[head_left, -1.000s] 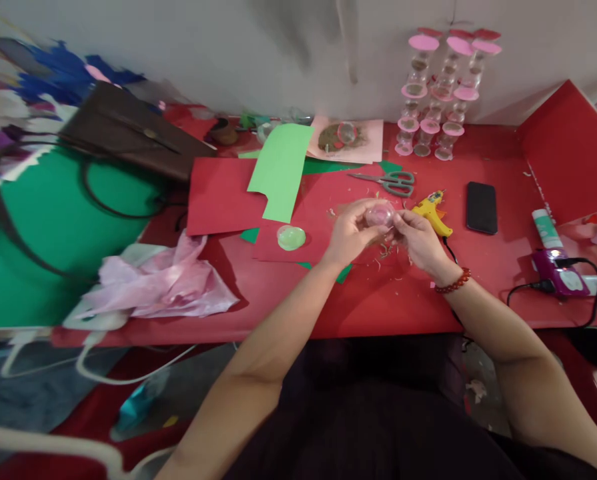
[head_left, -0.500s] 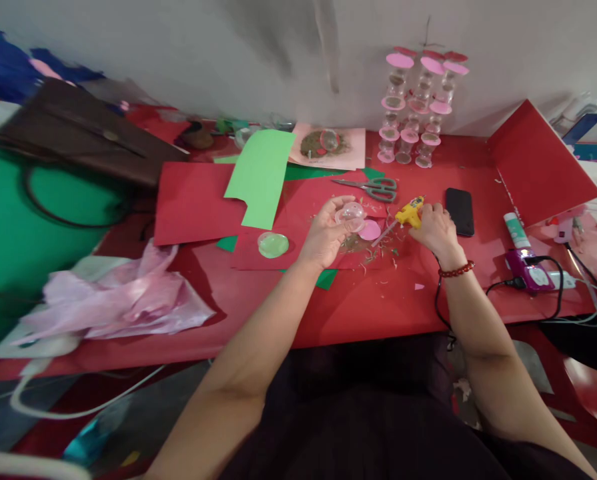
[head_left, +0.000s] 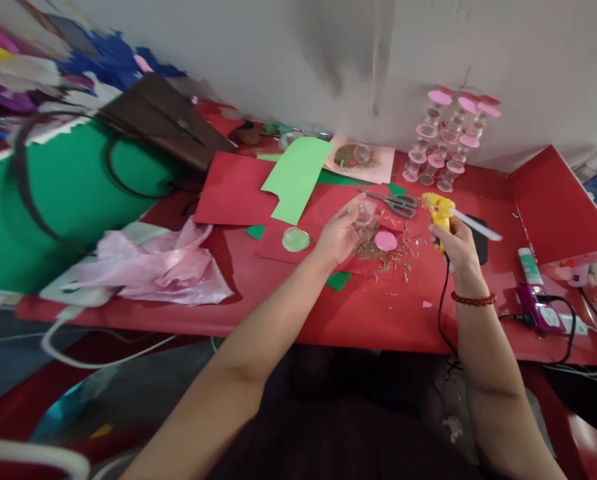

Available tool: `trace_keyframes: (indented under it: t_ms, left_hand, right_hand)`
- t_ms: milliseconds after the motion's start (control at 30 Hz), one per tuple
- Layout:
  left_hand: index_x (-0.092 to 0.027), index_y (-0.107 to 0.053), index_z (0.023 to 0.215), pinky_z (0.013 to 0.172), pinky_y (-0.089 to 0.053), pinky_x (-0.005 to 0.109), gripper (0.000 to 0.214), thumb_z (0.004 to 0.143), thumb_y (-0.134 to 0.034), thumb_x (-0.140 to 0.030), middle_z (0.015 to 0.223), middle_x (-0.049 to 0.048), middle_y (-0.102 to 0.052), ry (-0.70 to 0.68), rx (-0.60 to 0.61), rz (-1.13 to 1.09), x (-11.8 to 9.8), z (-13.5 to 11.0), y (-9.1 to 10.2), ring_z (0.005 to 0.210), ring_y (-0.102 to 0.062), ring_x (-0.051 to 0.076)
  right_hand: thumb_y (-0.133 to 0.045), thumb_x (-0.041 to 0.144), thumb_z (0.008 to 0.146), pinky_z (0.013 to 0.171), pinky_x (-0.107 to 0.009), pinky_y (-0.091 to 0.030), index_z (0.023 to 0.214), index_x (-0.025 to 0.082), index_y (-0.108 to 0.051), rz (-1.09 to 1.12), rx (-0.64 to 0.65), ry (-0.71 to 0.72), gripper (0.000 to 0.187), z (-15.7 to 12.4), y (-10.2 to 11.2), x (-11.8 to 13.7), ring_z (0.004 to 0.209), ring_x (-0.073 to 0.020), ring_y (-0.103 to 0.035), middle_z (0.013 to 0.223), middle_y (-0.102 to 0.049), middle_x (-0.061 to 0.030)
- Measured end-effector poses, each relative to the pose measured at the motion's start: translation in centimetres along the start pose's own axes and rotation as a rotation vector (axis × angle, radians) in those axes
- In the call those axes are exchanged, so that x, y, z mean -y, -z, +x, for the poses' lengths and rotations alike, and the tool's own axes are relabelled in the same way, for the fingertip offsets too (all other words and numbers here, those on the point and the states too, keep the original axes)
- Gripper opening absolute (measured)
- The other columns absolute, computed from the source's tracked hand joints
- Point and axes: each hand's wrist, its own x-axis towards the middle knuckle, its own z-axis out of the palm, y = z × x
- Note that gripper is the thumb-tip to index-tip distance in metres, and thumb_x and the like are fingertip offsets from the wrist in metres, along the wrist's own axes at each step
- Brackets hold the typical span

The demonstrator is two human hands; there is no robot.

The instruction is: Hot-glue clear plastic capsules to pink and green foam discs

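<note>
My left hand (head_left: 341, 235) is closed round a small clear plastic cup (head_left: 363, 211), held a little above the red table (head_left: 378, 313). My right hand (head_left: 452, 245) grips a yellow glue gun (head_left: 439, 210) lifted off the table, its glue stick pointing right and its black cord hanging down. Between the hands a pink paper disc (head_left: 385, 241) lies among scattered shavings. Grey scissors (head_left: 397, 204) rest just beyond.
Red and light green paper sheets (head_left: 298, 177), a clear round lid (head_left: 296, 239), a pink plastic bag (head_left: 153, 270), a brown bag (head_left: 163, 120), stacked cup towers with pink discs (head_left: 443, 143), a phone partly hidden by my hand, a glue tube (head_left: 528, 265), a purple device (head_left: 538, 307).
My right hand left the cup, took the glue gun from the table and raised it. The left hand kept the cup. The pink disc now lies on the table.
</note>
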Motion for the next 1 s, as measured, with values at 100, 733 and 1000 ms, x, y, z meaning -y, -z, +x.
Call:
trace_keyframes:
  t_ms: [100, 733, 1000]
  left_hand:
    - [-0.026, -0.071, 0.130, 0.107, -0.058, 0.035, 0.033, 0.098, -0.067, -0.021, 0.108, 0.0026, -0.081, 0.022, -0.008, -0.018, 0.1, 0.1, 0.1, 0.100, -0.079, 0.017]
    - [-0.021, -0.047, 0.079, 0.114, -0.056, 0.045, 0.027, 0.098, -0.059, -0.007, 0.077, -0.0019, -0.075, 0.036, -0.187, -0.042, 0.6, -0.1, -0.4, 0.088, -0.081, 0.015]
    - [-0.021, -0.048, 0.081, 0.119, -0.051, 0.049, 0.026, 0.096, -0.069, -0.014, 0.082, -0.0005, -0.074, 0.023, -0.162, -0.017, 0.5, -0.3, -0.5, 0.105, -0.079, 0.019]
  right_hand:
    - [-0.073, 0.041, 0.075, 0.041, -0.023, -0.028, 0.085, 0.023, -0.065, 0.292, 0.109, -0.121, 0.022, -1.6, -1.9, 1.3, 0.042, -0.0081, -0.036, 0.050, -0.047, 0.0091]
    - [-0.070, 0.082, 0.080, 0.040, -0.025, -0.031, 0.082, 0.025, -0.060, 0.221, 0.288, 0.041, 0.059, -4.2, -4.9, 0.5, 0.044, -0.0080, -0.036, 0.054, -0.044, 0.0081]
    - [-0.069, 0.078, 0.084, 0.042, -0.025, -0.034, 0.082, 0.024, -0.059, 0.170, 0.272, 0.056, 0.055, -4.2, -4.9, 0.4, 0.048, -0.0090, -0.038, 0.056, -0.046, 0.0071]
